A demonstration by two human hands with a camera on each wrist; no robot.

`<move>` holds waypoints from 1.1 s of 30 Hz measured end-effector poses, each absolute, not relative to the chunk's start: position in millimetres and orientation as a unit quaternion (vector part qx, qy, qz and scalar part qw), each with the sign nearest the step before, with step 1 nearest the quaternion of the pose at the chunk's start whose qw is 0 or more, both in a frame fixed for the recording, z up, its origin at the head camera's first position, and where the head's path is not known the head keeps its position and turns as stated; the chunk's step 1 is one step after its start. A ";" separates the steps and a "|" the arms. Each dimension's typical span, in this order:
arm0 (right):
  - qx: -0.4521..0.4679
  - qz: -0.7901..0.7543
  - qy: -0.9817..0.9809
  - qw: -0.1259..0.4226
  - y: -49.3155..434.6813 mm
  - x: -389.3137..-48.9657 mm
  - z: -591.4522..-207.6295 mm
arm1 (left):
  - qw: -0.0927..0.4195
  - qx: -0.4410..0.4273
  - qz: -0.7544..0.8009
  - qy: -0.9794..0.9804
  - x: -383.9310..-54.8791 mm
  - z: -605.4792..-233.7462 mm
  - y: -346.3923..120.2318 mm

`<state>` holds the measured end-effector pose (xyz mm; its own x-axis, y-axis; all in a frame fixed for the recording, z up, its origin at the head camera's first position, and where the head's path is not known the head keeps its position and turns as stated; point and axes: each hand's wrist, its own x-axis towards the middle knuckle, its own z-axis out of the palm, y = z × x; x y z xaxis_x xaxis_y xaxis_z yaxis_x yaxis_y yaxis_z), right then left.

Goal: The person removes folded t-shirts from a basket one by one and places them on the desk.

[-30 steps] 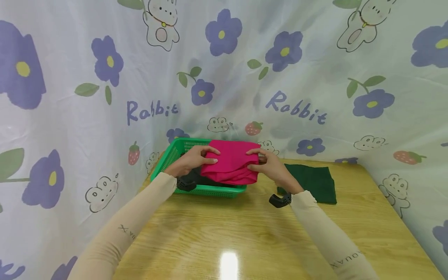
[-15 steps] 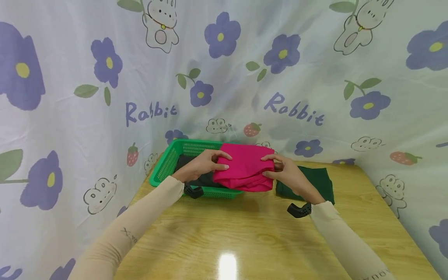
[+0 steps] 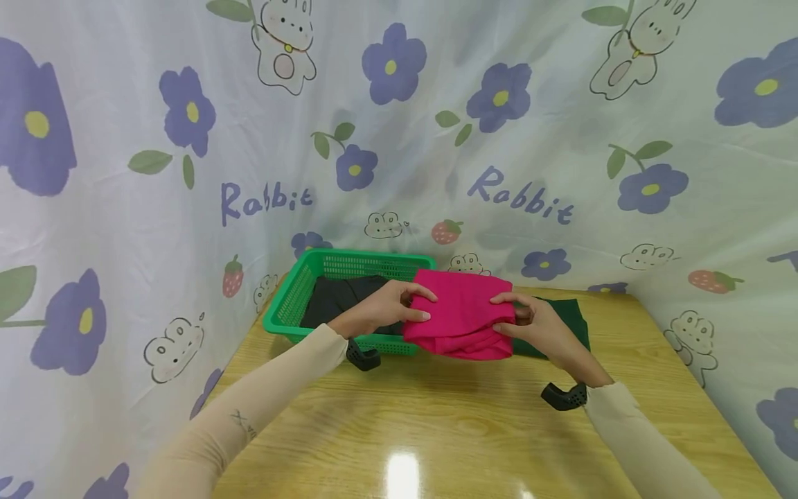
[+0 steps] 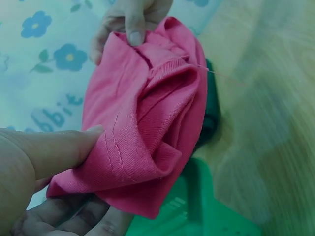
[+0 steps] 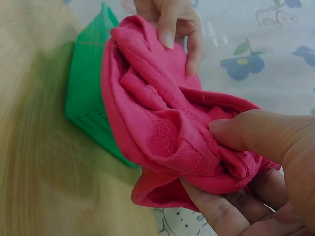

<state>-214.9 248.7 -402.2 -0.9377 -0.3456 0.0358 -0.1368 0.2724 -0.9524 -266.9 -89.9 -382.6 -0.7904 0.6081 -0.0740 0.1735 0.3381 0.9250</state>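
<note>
Both hands hold a folded bright pink garment [image 3: 464, 305] up between them in the head view, over the table and overlapping the basket's right end. My left hand [image 3: 393, 305] pinches its left edge, thumb on the near side. At the opposite edge, my right hand [image 3: 542, 329] grips the layers between thumb and fingers. Stitched hems and loose inner folds show on the garment [image 4: 123, 132] in the left wrist view. From the right wrist, the bundle [image 5: 157, 118] looks thick, with a flap hanging below the fingers.
A green plastic basket [image 3: 283, 305] stands at the back left of the wooden table [image 3: 349, 430], holding dark folded cloth [image 3: 339, 298]. Behind the right hand lies a dark green folded cloth [image 3: 570, 319]. A printed rabbit-and-flower curtain [image 3: 411, 138] hangs close behind and at both sides.
Both hands have carried the pink garment right and slightly nearer, from above the basket to beside it. More of the dark cloth in the basket now shows, and less of the green cloth.
</note>
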 end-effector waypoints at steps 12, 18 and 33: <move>-0.142 -0.592 0.788 0.087 281.7 -196.6 -423.4 | 0.223 0.276 0.497 0.792 -251.0 -393.8 -60.4; -0.134 -0.584 0.796 0.081 294.1 -187.1 -430.5 | 0.228 0.286 0.496 0.788 -245.9 -401.8 -48.5; -0.126 -0.589 0.791 0.104 322.9 -171.7 -460.4 | 0.233 0.304 0.491 0.782 -231.3 -425.9 -22.0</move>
